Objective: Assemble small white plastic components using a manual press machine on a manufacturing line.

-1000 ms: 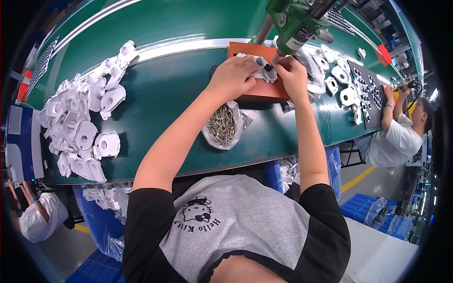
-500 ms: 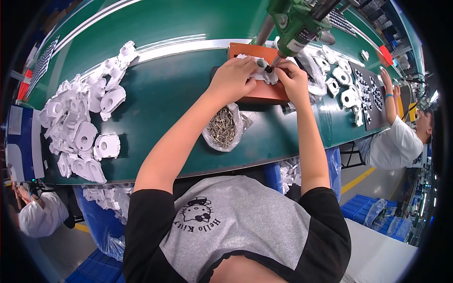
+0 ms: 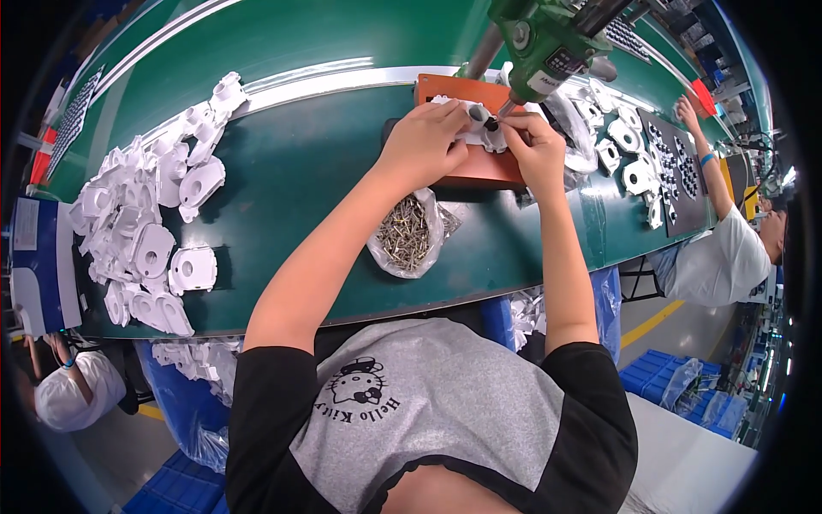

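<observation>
A smooth white plastic housing [image 3: 473, 137] with a rounded cavity lies on the orange block [image 3: 481, 170] under the green press [image 3: 535, 56], its long axis running left to right, right end slanting toward the person. The left hand [image 3: 425, 141] half-curls around its left end, holding it. The right hand's [image 3: 538, 150] fingertips nearly meet beside a black part [image 3: 491, 123]; I can't tell whether they grip anything. Nearer sits a crinkled bag [image 3: 435, 236] of slim metal fasteners.

Bare left hand [image 3: 425, 142] and bare right hand [image 3: 538, 152] at a white plastic part [image 3: 491, 143] on an orange rectangular block [image 3: 481, 169].
The left covers the part's left side; the right's fingertips meet at the other, below a green metal machine head [image 3: 548, 50]. A clear plastic bag [image 3: 434, 224] of slim metal pins [image 3: 402, 236] lies nearby.
</observation>
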Tool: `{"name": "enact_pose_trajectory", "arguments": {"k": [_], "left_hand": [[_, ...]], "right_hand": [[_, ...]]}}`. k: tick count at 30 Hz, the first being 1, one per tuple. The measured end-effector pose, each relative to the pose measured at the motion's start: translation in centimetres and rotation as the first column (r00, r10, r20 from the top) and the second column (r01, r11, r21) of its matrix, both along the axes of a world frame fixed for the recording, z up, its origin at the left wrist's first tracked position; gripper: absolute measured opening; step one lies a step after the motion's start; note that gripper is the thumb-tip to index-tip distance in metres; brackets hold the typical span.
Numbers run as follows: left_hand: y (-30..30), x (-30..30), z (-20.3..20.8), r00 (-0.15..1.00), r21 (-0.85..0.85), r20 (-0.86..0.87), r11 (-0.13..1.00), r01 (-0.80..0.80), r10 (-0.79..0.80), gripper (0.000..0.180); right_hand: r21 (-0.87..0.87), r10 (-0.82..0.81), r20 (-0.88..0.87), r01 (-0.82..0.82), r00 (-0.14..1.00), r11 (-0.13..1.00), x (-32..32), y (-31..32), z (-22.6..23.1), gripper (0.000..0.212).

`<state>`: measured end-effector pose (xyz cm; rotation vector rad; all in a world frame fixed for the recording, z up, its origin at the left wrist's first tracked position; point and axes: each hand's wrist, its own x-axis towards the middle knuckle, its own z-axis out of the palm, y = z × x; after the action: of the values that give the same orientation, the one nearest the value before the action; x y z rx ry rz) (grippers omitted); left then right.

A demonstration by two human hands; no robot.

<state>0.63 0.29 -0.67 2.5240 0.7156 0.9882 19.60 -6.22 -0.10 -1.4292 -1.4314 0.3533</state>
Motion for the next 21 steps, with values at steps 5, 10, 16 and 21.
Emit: {"name": "enact_pose_trajectory", "arguments": {"k": [5, 10, 16, 21], "left_hand": [[0.0, 0.2, -0.2, 0.996, 0.035, 0.086, 0.999, -0.003, 0.0, 0.025], [0.1, 0.3, -0.1, 0.999, 0.036, 0.045, 0.999, 0.001, -0.002, 0.032], [0.0, 0.2, 0.2, 0.998, 0.039, -0.055, 0.999, 0.015, -0.012, 0.041], [0.0, -0.2, -0.2, 0.999, 0.063, -0.039, 0.998, 0.022, -0.02, 0.046]], "right_hand": [[0.025, -0.006, 0.06, 0.005, 0.998, 1.0, -0.4, -0.2, 0.5, 0.01], [0.095, -0.026, 0.307, -0.003, 0.951, 0.996, -0.2, 0.0, 0.6, 0.014], [0.004, -0.021, 0.567, 0.022, 0.824, 1.0, -0.7, -2.0, 0.8, 0.023], [0.053, 0.066, 0.264, -0.083, 0.962, 0.995, 2.1, -2.8, -0.5, 0.034]]}}
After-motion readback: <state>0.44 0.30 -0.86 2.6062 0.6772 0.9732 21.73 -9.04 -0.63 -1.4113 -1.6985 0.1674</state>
